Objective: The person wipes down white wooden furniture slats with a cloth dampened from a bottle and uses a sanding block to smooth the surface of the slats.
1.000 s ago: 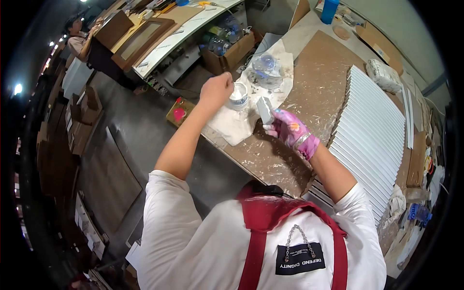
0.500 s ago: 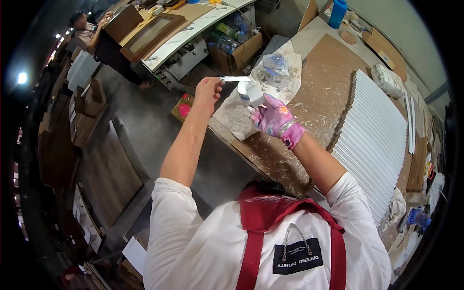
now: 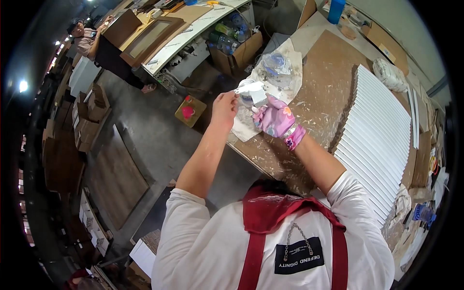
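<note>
My right hand (image 3: 276,118), in a pink floral glove, is closed around a small whitish cup-like container (image 3: 245,99). A white squarish piece (image 3: 259,95) shows at the container's side, above the gloved fingers. My bare left hand (image 3: 224,110) is closed at the container's left, its fingertips pinching the end of a thin white strip (image 3: 239,90). Whether the strip is a tool or a band, I cannot tell. Both hands are raised over the near left edge of the workbench. Behind the container lies a stained whitish sheet (image 3: 292,55) with crumpled clear plastic (image 3: 275,63) on it.
White slats (image 3: 374,140) lie side by side on a paint-spattered brown board (image 3: 316,92) to the right. A blue bottle (image 3: 336,11) stands far back. On the floor are a yellow container (image 3: 197,107) and a box of bottles (image 3: 245,52). Another person (image 3: 113,50) stands at far left.
My left hand has moved right and slightly down, up to the container. Less of the white strip now shows between hand and container. My right hand stays almost where it was.
</note>
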`<state>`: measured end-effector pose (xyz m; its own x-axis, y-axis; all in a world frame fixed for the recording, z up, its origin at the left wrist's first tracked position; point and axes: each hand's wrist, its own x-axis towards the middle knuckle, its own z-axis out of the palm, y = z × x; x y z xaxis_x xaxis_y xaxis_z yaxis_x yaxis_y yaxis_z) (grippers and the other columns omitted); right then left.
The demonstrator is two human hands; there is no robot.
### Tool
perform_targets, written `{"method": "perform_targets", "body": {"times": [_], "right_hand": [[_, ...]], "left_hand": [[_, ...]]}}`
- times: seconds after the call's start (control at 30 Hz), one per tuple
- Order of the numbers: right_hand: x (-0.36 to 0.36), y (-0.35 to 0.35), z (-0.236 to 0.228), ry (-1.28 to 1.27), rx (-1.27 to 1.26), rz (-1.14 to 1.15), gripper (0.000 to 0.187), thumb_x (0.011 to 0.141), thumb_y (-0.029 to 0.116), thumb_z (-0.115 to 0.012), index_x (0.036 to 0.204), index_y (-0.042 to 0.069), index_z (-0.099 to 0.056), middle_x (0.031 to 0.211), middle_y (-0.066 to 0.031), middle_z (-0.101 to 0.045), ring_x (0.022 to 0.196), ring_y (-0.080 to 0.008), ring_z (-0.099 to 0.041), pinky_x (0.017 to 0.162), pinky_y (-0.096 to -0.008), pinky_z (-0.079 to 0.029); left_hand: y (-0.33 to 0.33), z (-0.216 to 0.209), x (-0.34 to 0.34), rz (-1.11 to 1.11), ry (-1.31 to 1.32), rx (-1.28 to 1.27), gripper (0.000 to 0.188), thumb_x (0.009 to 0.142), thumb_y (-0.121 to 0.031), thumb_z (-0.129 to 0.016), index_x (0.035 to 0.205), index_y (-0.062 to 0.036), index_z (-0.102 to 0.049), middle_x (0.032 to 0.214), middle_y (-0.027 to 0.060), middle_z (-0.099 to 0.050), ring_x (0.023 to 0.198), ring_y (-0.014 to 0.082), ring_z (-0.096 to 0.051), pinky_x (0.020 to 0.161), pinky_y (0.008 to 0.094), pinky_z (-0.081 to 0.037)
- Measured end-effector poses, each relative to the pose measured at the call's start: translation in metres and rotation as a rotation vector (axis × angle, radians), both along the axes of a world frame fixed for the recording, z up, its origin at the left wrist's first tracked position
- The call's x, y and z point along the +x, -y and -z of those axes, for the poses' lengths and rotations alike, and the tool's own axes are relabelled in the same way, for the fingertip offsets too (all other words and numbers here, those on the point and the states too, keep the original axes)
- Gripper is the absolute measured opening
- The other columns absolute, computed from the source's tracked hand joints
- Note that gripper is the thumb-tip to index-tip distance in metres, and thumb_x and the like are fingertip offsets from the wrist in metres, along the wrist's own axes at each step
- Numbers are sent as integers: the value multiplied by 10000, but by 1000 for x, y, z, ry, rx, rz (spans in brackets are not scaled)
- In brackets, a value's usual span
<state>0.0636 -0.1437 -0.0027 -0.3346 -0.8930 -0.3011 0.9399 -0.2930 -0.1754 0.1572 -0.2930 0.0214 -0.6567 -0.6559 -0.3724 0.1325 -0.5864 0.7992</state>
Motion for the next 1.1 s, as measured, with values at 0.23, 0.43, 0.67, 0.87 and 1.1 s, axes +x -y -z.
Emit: {"method": "perform_targets", "body": {"times": [0.23, 0.43, 0.67, 0.87, 1.1], "right_hand": [[-2, -23, 6, -2, 17, 20, 371, 917, 314, -607, 1089, 0, -509, 819, -112, -544, 718, -247, -548, 690, -396, -508], [8, -28, -19, -96, 115, 5, 328, 946, 284, -569, 1094, -4, -513, 823, -117, -554, 689, -226, -544, 729, -400, -519], [0, -17, -12, -181, 149, 4, 388, 915, 325, -633, 1128, 20, -523, 858, -72, -561, 719, -175, -570, 692, -354, -548], [1, -13, -20, -110, 186, 21, 418, 922, 357, -606, 1130, 4, -524, 871, -85, -566, 766, -204, -593, 683, -361, -547], [-32, -26, -18, -57, 21, -128, 366, 934, 332, -582, 1170, 56, -538, 927, -102, -637, 818, -245, -638, 668, -377, -553]], "left_hand": [[-20, 13, 0, 45, -32, 35, 90, 821, -61, -609, 867, -55, -532, 778, 44, -583, 632, 88, -491, 513, 216, -361], [19, 10, 17, -102, -125, -219, 45, 862, -74, -566, 852, -75, -523, 752, 16, -555, 620, 64, -455, 538, 196, -354], [-31, -43, 23, -190, 56, -986, 75, 896, -17, -594, 869, -19, -524, 790, 35, -605, 628, 84, -513, 597, 236, -425], [-32, -31, 31, -180, -37, -1736, 130, 774, 32, -635, 874, -27, -574, 973, 82, -665, 735, 264, -598, 653, 341, -485], [-24, -34, 40, -104, -66, -1814, 73, 787, 28, -654, 840, -15, -630, 940, 102, -693, 719, 263, -621, 641, 335, -498]]}}
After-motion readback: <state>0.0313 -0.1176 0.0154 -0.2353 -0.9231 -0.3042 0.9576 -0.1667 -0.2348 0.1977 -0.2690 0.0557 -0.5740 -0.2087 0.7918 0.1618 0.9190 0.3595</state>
